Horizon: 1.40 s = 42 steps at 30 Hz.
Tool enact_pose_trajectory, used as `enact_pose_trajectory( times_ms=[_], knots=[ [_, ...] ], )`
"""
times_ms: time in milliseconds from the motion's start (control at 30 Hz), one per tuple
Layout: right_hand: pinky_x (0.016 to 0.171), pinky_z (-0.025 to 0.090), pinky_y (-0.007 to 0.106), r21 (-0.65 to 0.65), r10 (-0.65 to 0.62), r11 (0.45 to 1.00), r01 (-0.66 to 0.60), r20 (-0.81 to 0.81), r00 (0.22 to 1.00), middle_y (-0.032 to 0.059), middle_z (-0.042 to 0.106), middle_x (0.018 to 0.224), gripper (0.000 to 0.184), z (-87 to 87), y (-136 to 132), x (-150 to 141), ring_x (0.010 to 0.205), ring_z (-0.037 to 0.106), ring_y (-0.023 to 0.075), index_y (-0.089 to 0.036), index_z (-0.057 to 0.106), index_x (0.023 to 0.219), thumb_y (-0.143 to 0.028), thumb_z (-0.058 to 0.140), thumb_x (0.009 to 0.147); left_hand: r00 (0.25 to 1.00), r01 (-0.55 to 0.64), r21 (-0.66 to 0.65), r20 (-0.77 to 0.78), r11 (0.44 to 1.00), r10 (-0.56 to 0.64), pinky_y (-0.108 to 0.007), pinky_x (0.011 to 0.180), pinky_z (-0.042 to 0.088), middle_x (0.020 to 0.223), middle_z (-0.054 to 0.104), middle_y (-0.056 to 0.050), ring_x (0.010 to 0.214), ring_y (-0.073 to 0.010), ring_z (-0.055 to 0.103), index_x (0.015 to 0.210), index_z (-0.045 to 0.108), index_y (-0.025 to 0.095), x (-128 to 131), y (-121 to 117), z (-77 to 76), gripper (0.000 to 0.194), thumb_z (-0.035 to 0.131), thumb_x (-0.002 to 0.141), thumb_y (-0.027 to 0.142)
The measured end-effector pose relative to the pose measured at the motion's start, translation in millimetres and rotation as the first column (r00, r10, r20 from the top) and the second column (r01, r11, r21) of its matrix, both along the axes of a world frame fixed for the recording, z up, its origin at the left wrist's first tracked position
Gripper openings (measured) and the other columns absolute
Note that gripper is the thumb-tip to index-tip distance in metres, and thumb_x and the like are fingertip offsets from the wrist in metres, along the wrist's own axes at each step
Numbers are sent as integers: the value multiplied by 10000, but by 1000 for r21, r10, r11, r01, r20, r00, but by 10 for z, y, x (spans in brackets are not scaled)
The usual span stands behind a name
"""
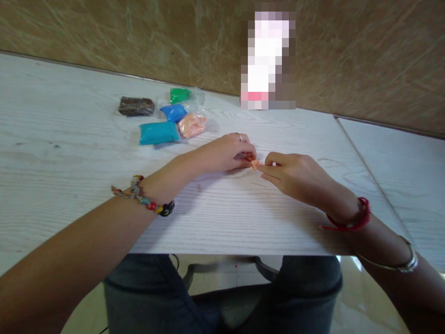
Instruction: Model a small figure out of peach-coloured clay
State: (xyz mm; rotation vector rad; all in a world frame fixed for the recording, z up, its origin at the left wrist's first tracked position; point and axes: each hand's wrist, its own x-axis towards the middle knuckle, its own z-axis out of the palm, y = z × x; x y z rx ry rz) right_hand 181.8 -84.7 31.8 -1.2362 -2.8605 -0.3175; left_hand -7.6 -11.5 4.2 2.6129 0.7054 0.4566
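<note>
A small lump of peach-orange modelling clay [255, 164] is between my two hands, just above or on the white table. My left hand [232, 152] pinches its left side with thumb and curled fingers. From the right, my right hand [292, 171] has its thumb and index finger closed at the clay's other side. The fingers hide part of the lump, so its full shape cannot be made out. The nearest pack is a clear bag of the same peach clay [193, 125], up and left of my left hand.
Beside the peach bag lie packs of turquoise clay [159, 133], blue clay [174, 112], green clay [180, 95] and brown clay [136, 106]. A blurred-out upright object [267, 60] leans at the brown marbled wall [104, 37]. A seam [368, 167] crosses the table [208, 222] on the right.
</note>
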Motion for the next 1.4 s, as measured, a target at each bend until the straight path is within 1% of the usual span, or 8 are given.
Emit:
enact_pose_trajectory(
  times_ms=[133, 333, 533, 700, 833, 1067, 1300, 1400],
  knots=[
    [493, 228, 270, 3, 9, 1000, -9, 89, 996, 36, 632, 917, 271, -22, -7, -9, 592, 494, 100, -173, 605, 1053, -248, 405, 887, 1000, -3, 15, 5, 1000, 3, -237, 787, 401, 898, 595, -47, 847, -121, 545, 875, 647, 140, -1, 1, -6, 136, 556, 786, 186],
    [501, 263, 260, -19, -32, 999, 32, -6, 999, 35, 626, 871, 285, 52, -5, 22, 620, 520, 107, -177, 634, 994, -293, 392, 897, 1000, -8, -10, -19, 1000, 8, -234, 786, 400, 900, 599, -41, 860, -120, 546, 904, 650, 158, 0, -16, 15, 152, 551, 797, 201],
    [492, 244, 268, -37, 3, 999, 0, 71, 997, 32, 632, 930, 280, 21, -8, 5, 606, 516, 110, -186, 604, 1070, -264, 411, 882, 1000, -13, -9, -14, 1000, 13, -236, 798, 400, 902, 600, -48, 859, -119, 545, 884, 652, 141, 4, -16, 16, 143, 557, 792, 195],
    [504, 254, 261, -47, -38, 998, 40, 32, 999, 32, 633, 915, 307, 32, 2, 5, 616, 515, 104, -202, 619, 1061, -291, 371, 904, 1000, -8, -10, -22, 1000, 8, -228, 783, 397, 903, 597, -40, 854, -116, 542, 896, 650, 156, -2, -13, 16, 146, 552, 795, 199],
    [504, 251, 262, -75, -15, 997, 18, 45, 999, 37, 637, 920, 294, 37, 6, 4, 618, 513, 106, -189, 621, 1060, -256, 391, 891, 999, -14, -3, -31, 1000, 14, -229, 790, 394, 904, 600, -38, 860, -117, 543, 895, 647, 154, -3, -12, 19, 146, 551, 793, 195],
    [533, 285, 247, -36, -79, 997, 75, -139, 987, 55, 622, 807, 342, 1, 52, -6, 647, 513, 105, -156, 695, 834, -296, 390, 899, 999, -10, 12, -35, 1000, 11, -228, 771, 397, 892, 602, -40, 852, -123, 545, 902, 650, 154, -2, -9, 19, 156, 540, 801, 202],
    [505, 241, 257, 42, -163, 985, 170, -120, 979, 55, 623, 744, 395, -111, 96, -106, 571, 465, 97, -158, 708, 786, -354, 385, 899, 1000, -2, 36, -25, 999, 3, -230, 772, 399, 893, 601, -44, 857, -126, 545, 893, 645, 142, 5, 11, -15, 154, 535, 793, 182],
    [496, 219, 260, 91, -140, 985, 149, -94, 986, 49, 618, 739, 400, -137, 97, -99, 539, 426, 86, -158, 693, 761, -350, 373, 905, 1000, -3, 29, -30, 1000, 4, -234, 773, 401, 895, 601, -43, 856, -127, 546, 893, 644, 148, 4, 6, -4, 154, 534, 790, 181]
  ],
)
